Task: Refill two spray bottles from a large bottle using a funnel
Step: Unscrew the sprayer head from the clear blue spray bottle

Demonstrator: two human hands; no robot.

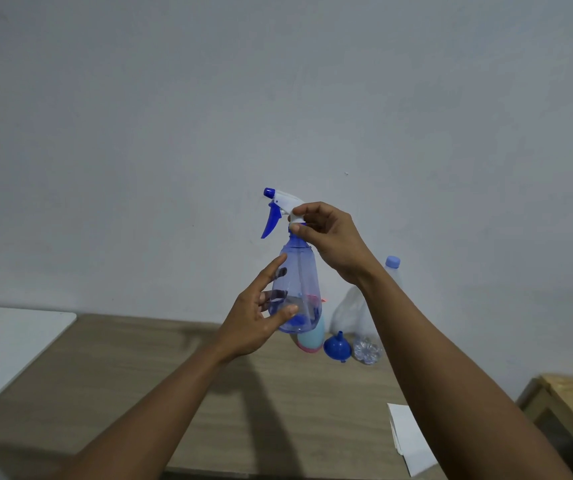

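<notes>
- We've got the spray bottle (298, 282) raised at frame centre, left hand (250, 327) wrapped round its base to steady it.
- Right hand (330, 237) pinches the collar, probably to unscrew the head.
- Funnel (336, 346) and large bottle (350, 313) stand ready, just below-right.
</notes>
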